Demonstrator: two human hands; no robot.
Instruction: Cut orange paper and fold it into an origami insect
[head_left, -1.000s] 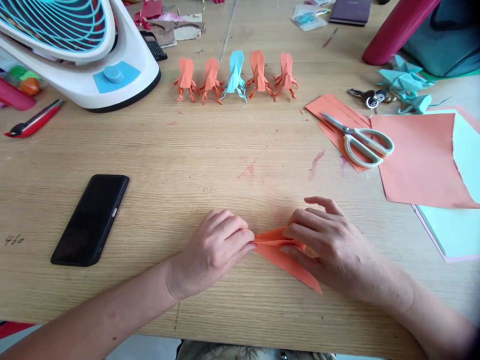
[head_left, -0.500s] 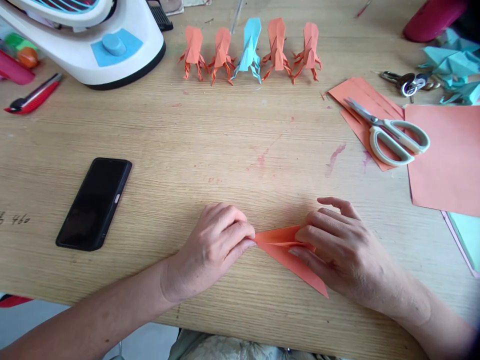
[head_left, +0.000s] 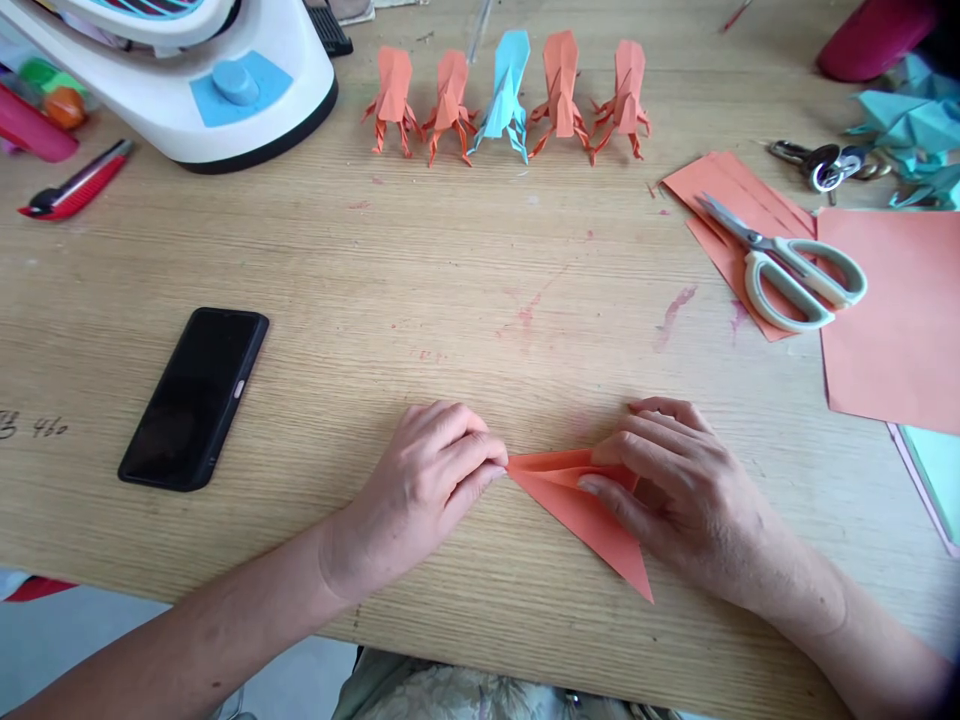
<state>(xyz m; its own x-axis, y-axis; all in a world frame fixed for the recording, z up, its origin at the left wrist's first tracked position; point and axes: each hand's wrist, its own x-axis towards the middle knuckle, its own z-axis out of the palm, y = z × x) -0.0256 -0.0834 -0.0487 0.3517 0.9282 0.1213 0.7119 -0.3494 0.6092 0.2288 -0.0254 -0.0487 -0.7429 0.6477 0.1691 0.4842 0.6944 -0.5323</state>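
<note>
the left hand pinches the orange paper at its tip while the right hand, curled, grips its fold.

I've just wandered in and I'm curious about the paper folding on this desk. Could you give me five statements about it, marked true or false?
1. The left hand pinches one tip of the folded orange paper. True.

2. The right hand holds the scissors. False: its thumb and fingers are at the folded orange paper; the scissors lie on orange sheets.

3. The blue figure stands in a row with two orange figures on each side. True.

4. The phone has a brightly lit screen. False: its screen is dark.

5. The phone lies on the wooden table. True.
</note>
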